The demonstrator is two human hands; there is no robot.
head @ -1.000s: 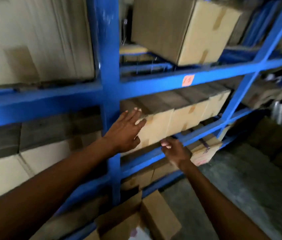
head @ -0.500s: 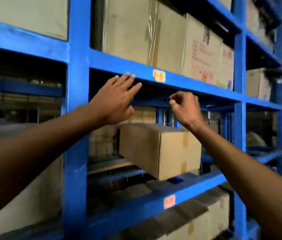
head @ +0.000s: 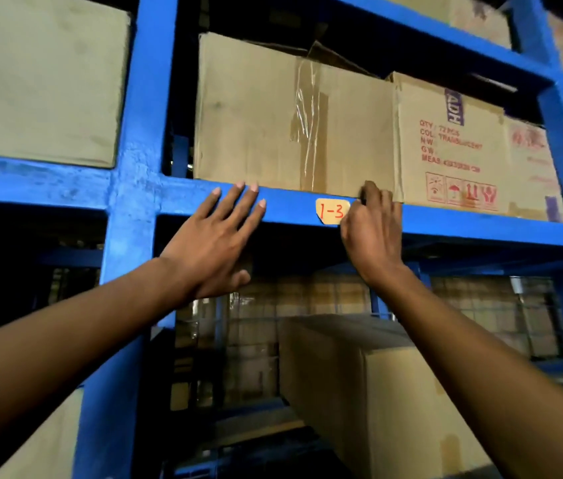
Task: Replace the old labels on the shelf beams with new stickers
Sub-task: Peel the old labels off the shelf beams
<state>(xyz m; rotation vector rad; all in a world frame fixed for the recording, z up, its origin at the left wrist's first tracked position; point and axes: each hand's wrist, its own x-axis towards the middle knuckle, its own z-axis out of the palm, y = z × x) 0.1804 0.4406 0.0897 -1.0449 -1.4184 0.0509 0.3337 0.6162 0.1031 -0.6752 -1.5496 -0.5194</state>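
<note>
Your left hand (head: 211,243) is flat against the blue shelf beam (head: 290,205), fingers (head: 235,209) straight and spread wide, tips reaching the beam's top edge, gripping nothing. Your right hand (head: 371,229) is curled up tight at the right edge of the old label (head: 331,211), fingers bunched narrow and pinching or picking at that edge, though I honestly can't tell if the corner is lifted at all. The label sits on the beam's front face between your two hands, a pale orange tag with "1-3" handwritten in red.

Right above it, resting on the beam, is a plain taped cardboard box (head: 290,115). Next to that on the right is a printed box (head: 449,143) with red text: "QTY", "COL", "N.W", "G.W", "MEAS", plus a row of handling symbols and a purple strip ending in "ADH". The finer print is too blurry to read.
</note>
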